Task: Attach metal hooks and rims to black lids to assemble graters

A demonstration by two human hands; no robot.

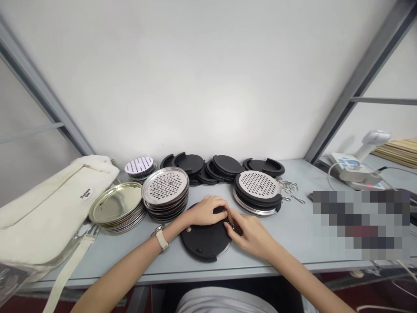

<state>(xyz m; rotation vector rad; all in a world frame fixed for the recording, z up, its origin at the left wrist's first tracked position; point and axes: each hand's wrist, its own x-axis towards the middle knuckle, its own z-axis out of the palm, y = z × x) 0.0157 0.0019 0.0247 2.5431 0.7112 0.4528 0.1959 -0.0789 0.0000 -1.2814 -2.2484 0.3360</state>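
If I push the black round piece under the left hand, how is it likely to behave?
The black round piece would probably slide rather than tip, because it lies low and flat on the table. It is likely stiff, as its surface shows no folds or sagging. The left hand over it might hold it back.

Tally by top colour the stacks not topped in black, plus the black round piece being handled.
Silver-topped stacks: 2
Gold-topped stack: 1
Lilac-topped stack: 1
Black round piece being handled: 1
Total: 5
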